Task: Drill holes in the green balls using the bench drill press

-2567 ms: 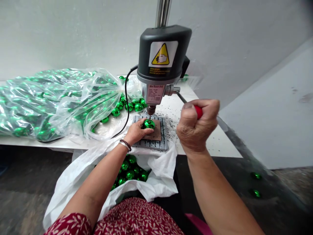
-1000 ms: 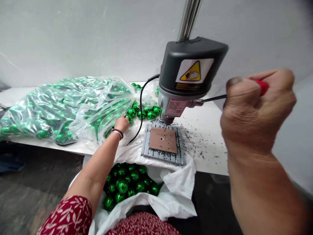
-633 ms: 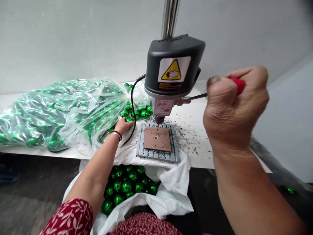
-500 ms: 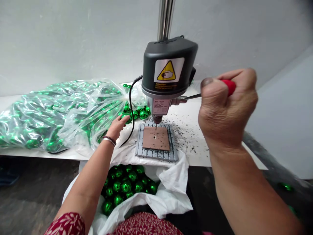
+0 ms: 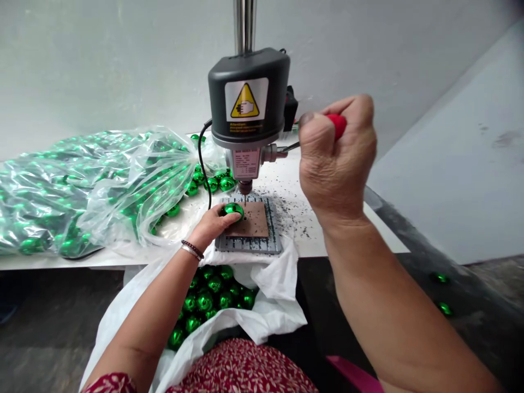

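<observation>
Nearest, the person's red patterned clothing (image 5: 245, 365) fills the bottom edge, with a white bag (image 5: 280, 273) gaping open just beyond it and full of shiny green balls (image 5: 204, 300). Both forearms pass by this bag. The left one slants up and inward from the lower left, elbow nearly straight, with bracelets (image 5: 192, 250) at the wrist. The right one rises steeply from the lower right, wrist upright, back of the hand toward the camera.

The left hand (image 5: 212, 224) has its grip curved around one green ball (image 5: 233, 209), thumb along the near side. That ball is over the brown pad (image 5: 257, 221) on the drill base (image 5: 274, 240), just left of the drill bit (image 5: 245, 200); whether it touches the pad cannot be told. The right hand (image 5: 339, 164), raised higher, has its grip closed in a fist around the red knob (image 5: 337, 125) of the drill press (image 5: 248, 103).

Farther back on the table (image 5: 352, 234), loose green balls (image 5: 219, 183) lie by a clear plastic bag (image 5: 90, 196) of more.
</observation>
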Tool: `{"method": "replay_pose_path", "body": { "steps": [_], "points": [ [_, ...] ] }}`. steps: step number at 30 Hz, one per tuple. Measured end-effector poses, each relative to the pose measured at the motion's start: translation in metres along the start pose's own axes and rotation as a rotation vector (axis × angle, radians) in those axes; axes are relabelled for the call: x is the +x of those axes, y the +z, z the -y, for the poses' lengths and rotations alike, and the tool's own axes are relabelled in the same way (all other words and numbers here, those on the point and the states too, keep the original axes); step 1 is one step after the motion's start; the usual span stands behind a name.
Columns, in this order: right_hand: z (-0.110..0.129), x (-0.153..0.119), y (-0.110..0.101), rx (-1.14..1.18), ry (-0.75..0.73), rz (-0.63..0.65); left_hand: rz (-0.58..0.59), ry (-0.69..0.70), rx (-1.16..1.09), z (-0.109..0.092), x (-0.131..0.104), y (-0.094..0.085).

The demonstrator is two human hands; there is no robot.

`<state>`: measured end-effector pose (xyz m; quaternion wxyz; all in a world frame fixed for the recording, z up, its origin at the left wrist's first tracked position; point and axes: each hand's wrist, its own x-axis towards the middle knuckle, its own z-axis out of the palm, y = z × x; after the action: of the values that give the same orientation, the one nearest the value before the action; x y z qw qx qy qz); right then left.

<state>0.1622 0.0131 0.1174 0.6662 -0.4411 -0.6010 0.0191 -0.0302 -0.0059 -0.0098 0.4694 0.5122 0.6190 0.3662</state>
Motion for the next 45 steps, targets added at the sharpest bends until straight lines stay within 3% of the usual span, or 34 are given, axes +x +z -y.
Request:
{"method": "replay_pose_path", "body": {
  "steps": [10, 19, 24, 31, 45],
  "points": [
    [0.008, 0.001, -0.003, 0.058, 0.050, 0.052, -0.085, 0.069, 0.265, -0.005, 0.004, 0.009],
    [0.012, 0.003, -0.005, 0.105, 0.095, 0.056, -0.088, 0.092, 0.411, -0.012, 0.008, 0.016],
    [0.013, 0.001, -0.006, 0.089, 0.101, 0.071, -0.031, 0.128, 0.510, -0.010, 0.010, 0.021],
    [0.004, -0.009, -0.007, 0.089, 0.042, 0.040, -0.036, 0.122, 0.493, 0.001, 0.013, 0.024],
    [-0.002, -0.026, -0.010, -0.014, -0.038, -0.045, -0.048, 0.132, 0.416, -0.004, 0.006, 0.025]
  ]
}}
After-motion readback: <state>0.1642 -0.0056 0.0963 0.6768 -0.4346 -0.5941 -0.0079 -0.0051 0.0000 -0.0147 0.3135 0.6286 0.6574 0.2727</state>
